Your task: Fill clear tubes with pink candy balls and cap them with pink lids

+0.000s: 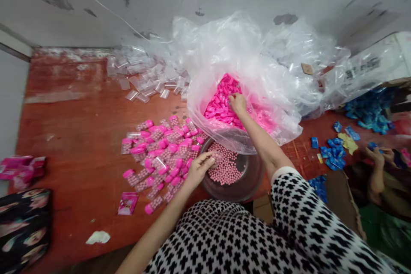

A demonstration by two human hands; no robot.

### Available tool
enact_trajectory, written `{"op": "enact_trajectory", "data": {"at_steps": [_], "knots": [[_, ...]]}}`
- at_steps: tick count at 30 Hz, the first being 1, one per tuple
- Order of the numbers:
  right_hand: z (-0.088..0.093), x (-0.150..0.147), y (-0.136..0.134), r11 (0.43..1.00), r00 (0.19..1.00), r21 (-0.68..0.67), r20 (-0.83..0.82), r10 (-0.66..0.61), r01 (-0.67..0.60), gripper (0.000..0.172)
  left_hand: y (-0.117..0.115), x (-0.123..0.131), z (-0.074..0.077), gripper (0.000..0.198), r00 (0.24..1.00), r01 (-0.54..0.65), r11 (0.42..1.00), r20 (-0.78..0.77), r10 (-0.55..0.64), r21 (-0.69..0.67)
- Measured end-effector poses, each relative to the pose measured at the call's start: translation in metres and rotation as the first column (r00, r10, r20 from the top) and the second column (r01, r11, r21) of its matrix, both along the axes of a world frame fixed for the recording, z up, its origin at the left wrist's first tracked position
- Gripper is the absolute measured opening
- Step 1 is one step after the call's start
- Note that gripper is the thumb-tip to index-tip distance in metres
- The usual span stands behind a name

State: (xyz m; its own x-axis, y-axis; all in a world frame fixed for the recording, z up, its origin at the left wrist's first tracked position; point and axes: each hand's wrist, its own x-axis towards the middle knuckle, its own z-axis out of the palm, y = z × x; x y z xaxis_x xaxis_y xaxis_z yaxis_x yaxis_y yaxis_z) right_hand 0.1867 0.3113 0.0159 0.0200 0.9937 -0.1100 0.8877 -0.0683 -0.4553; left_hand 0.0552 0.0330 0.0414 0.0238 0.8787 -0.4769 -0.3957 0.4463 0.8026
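My left hand [199, 168] is closed on a small clear plastic container [217, 159] with pink balls in it, over the left side of a dark bowl [255, 175]. Loose pink balls [228, 172] lie inside the bowl. My right hand [238, 103] reaches into an open clear plastic bag [201, 113] of bright pink caps [221, 107]. Its fingers are pinched together; what they hold, if anything, cannot be made out. Left of the bowl lies a heap of capped containers [167, 154] filled with pink balls.
Empty clear containers [150, 77] are piled by the wall. A pink packet [127, 203] and white scrap [98, 237] lie on the red table [80, 150]. Blue packets [334, 154] are at right, where another person's hands [377, 156] hold something blue. A floral item [25, 227] is at left.
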Motion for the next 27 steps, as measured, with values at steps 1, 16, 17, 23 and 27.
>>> {"op": "enact_trajectory", "data": {"at_steps": [1, 16, 17, 23, 27], "knots": [[-0.006, -0.007, 0.006, 0.999, 0.999, -0.009, 0.014, -0.04, 0.04, 0.029, 0.001, -0.001, 0.001, 0.046, 1.0, -0.008, 1.0, 0.012, 0.008, -0.014], [0.05, 0.039, -0.082, 0.951, 0.419, -0.26, -0.892, -0.171, -0.165, 0.056, 0.021, 0.006, 0.009, 0.041, 0.98, -0.171, 0.983, 0.119, 0.162, 0.07], [0.058, 0.038, -0.101, 0.946, 0.37, -0.264, -0.911, -0.181, -0.187, 0.058, 0.022, 0.009, 0.013, 0.041, 0.976, -0.182, 0.979, 0.138, 0.169, 0.092], [0.074, 0.028, -0.192, 0.974, 0.354, -0.197, -0.924, -0.146, -0.112, 0.032, 0.015, 0.023, 0.033, 0.041, 0.953, -0.241, 0.952, 0.231, 0.196, 0.19], [0.082, 0.035, -0.224, 0.982, 0.59, -0.001, -0.8, 0.112, -0.188, 0.026, 0.002, 0.024, 0.041, 0.035, 0.927, -0.303, 0.938, 0.279, 0.25, 0.166]]}}
